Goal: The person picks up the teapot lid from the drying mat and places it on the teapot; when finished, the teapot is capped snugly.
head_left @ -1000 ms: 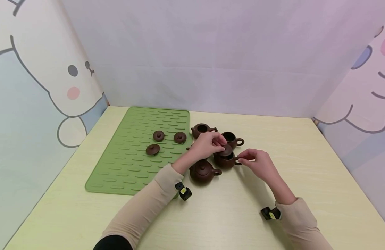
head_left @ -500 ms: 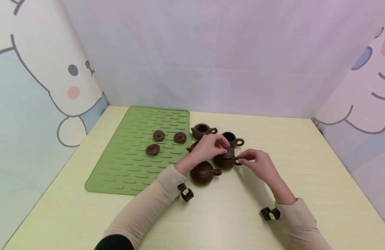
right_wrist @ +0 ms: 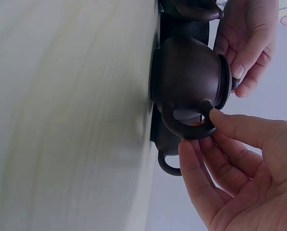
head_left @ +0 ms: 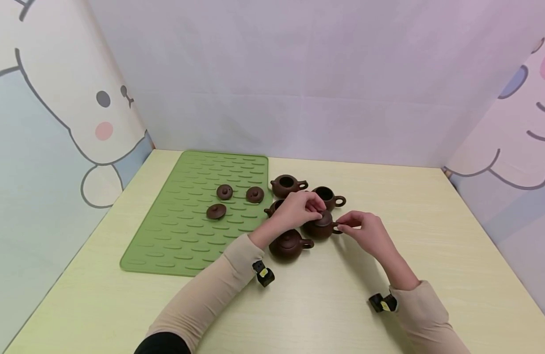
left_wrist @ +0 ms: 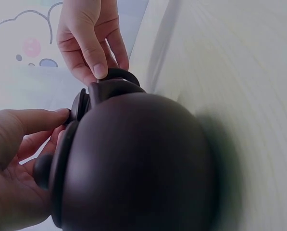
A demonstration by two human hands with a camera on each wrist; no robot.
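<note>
My left hand (head_left: 296, 210) pinches the knob of a dark brown teapot lid (right_wrist: 224, 82), which sits on the mouth of a small teapot (head_left: 317, 229). With thumb and fingers, my right hand (head_left: 365, 232) pinches that teapot's handle (right_wrist: 189, 129). A lidded teapot (head_left: 286, 246) stands nearer to me, under my left wrist; it looms large in the left wrist view. Behind my hands are two teapots without lids, a back one (head_left: 285, 185) and a right one (head_left: 326, 195). Another teapot (head_left: 273, 208) is mostly hidden by my left hand.
A green ridged mat (head_left: 179, 231) covers the left of the pale wooden table (head_left: 325, 305). On it lie three loose lids: one at the back (head_left: 224, 191), one at the right (head_left: 255, 194) and one in front (head_left: 216, 211).
My left hand has moved slightly right and down, and the lid went from tilted above the teapot's mouth to lying on it. My right hand has stayed at the handle.
</note>
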